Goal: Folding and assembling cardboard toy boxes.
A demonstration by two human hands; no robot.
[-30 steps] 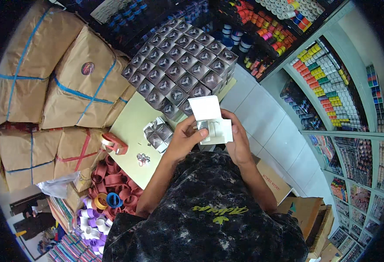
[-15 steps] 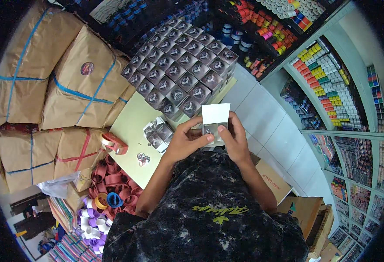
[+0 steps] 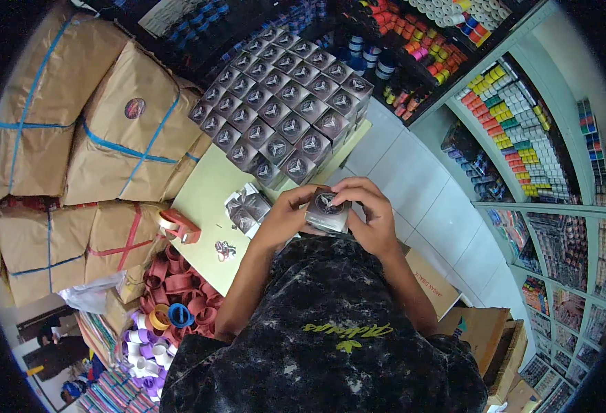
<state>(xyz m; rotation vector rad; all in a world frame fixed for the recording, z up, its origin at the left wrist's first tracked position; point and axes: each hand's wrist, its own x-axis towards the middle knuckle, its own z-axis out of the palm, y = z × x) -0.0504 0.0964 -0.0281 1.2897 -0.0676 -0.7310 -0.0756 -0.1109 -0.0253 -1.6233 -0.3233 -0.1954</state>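
Note:
Close in front of my body I hold a small dark printed box, its lid folded down. My left hand grips its left side. My right hand wraps the right side, with fingers resting over the top. Beyond my hands, many matching boxes stand in a tight stacked block. Left of my left hand, a few more boxes with pale edges sit on the yellowish table. A small shiny clump lies nearby.
A red tape dispenser stands at the table's left edge. Paper-wrapped parcels are piled at left, above red rings and purple and white rings. Shelves of thread spools line the right. Cardboard boxes stand beside me at lower right.
The box's raised white lid has been folded down, so its dark printed top now shows. My right fingers have moved over the top.

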